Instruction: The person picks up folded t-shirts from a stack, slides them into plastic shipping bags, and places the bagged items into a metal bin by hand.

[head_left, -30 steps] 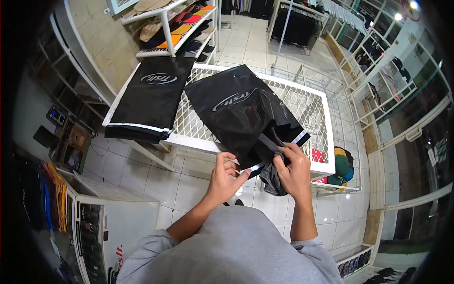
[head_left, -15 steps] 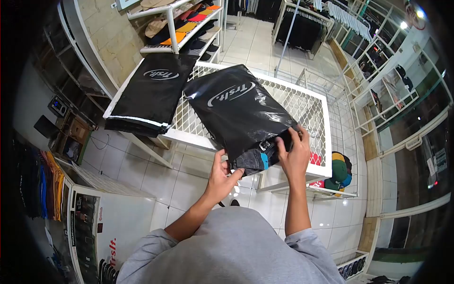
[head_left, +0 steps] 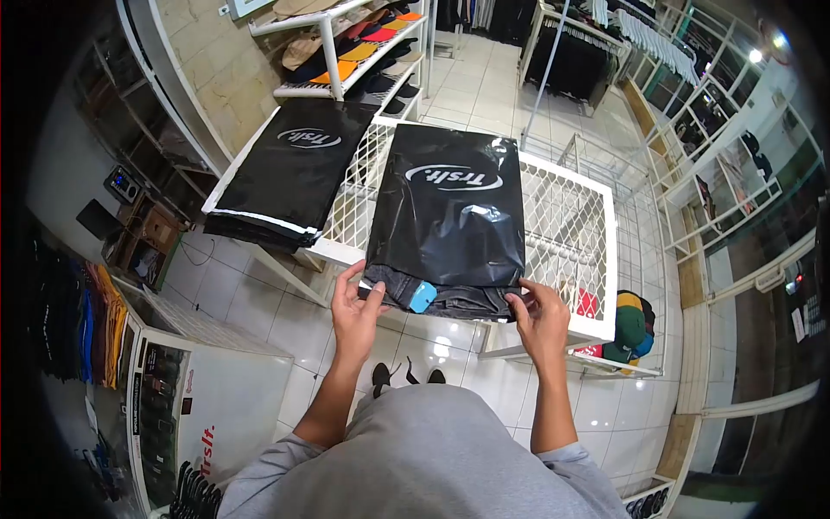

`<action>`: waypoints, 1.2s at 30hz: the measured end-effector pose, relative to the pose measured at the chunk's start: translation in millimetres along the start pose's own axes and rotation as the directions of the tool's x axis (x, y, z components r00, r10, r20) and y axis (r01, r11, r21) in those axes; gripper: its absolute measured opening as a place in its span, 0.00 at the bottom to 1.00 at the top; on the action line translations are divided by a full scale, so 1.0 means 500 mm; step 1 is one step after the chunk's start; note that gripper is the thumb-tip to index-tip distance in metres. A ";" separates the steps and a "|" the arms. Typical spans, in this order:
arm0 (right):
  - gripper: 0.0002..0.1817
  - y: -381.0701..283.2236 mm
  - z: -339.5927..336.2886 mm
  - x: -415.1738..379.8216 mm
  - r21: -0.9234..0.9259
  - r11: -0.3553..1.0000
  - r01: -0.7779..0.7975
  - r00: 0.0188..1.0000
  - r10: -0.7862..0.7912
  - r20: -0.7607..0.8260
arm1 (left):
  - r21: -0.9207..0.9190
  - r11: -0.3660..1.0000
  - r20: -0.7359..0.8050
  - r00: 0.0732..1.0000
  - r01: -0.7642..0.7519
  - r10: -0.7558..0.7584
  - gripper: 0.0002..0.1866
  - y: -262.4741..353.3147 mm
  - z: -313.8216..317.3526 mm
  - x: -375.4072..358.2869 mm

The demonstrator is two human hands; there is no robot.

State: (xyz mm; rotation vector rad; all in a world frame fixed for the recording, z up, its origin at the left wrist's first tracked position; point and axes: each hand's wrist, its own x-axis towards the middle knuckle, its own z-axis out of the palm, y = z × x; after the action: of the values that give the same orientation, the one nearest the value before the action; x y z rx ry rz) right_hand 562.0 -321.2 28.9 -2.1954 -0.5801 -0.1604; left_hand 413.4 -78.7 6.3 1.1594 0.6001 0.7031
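Observation:
A black plastic bag with a white logo (head_left: 450, 212) lies on the white mesh-topped table (head_left: 566, 208), its open end toward me. Dark grey folded denim (head_left: 471, 299) with a light blue tag (head_left: 423, 297) shows at that opening; the rest is hidden inside. My left hand (head_left: 356, 307) pinches the near left corner of the bag, thumb on top. At the near right corner, my right hand (head_left: 539, 318) grips the bag's edge between thumb and fingers. A stack of similar black bags (head_left: 290, 169) lies to the left on the table.
Caps fill a white shelf (head_left: 333, 56) behind the table. More caps (head_left: 631, 329) sit in a wire rack at the right. A white cabinet (head_left: 238, 389) stands at the lower left, near hanging clothes (head_left: 82, 324). Clothes racks stand farther back.
The bag has turned from a slant to nearly straight, and its opening now lies flatter. My left hand has moved left with one corner; my right hand has moved slightly down.

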 end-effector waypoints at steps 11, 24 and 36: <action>0.27 0.076 0.017 0.118 0.239 0.961 -0.136 0.989 0.146 -0.021 | 0.300 0.947 0.075 0.992 -0.118 0.100 0.30 0.025 0.007 0.122; 0.25 0.071 0.028 0.171 0.233 0.957 -0.175 0.984 0.173 0.027 | 0.530 0.741 0.166 0.907 -0.412 0.386 0.27 -0.008 0.024 0.188; 0.37 0.011 -0.075 0.045 0.001 0.997 -0.078 0.968 0.075 0.240 | 0.304 0.953 0.101 0.995 -0.016 -0.016 0.32 -0.006 -0.025 0.044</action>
State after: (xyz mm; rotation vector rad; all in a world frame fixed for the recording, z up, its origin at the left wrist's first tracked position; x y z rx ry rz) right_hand 587.4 -344.9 55.6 -2.2387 -0.6259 0.1518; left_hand 419.0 -55.2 -1.6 1.4727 0.6365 0.5588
